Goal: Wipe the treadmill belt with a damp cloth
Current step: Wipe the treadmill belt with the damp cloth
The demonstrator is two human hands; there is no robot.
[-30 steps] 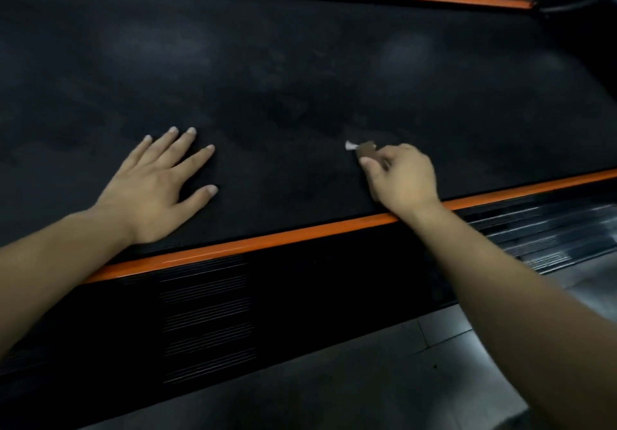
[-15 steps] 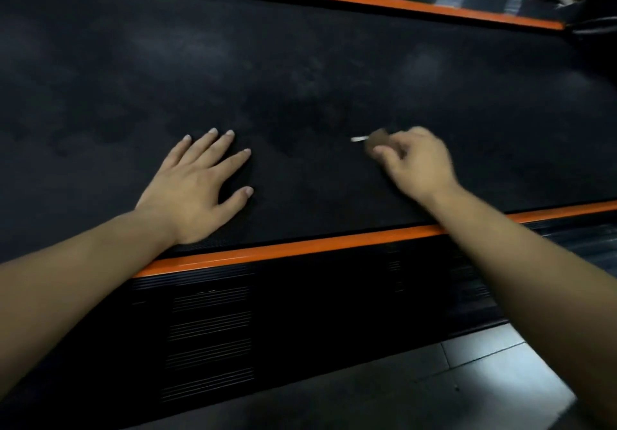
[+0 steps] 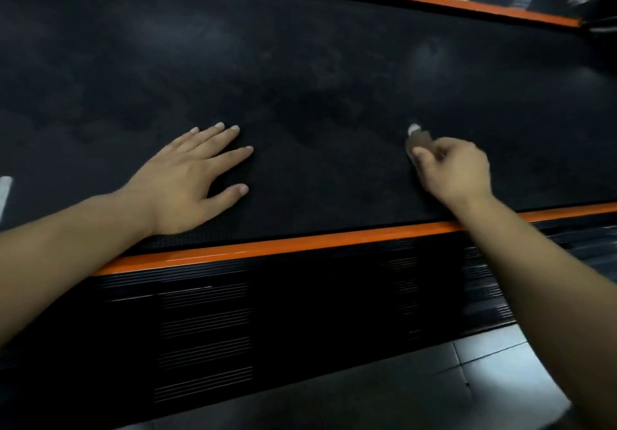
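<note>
Head view: left hand spread flat on treadmill belt, right hand well to its right pinching small brownish cloth on belt.

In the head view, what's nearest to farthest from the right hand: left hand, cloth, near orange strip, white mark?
1. Cloth, gripped by the right hand.
2. Near orange strip, under its wrist.
3. Left hand, flat on the belt, leftward.
4. White mark, far left edge.

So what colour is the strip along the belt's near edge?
Orange: the strip shows best in the head view.
</note>
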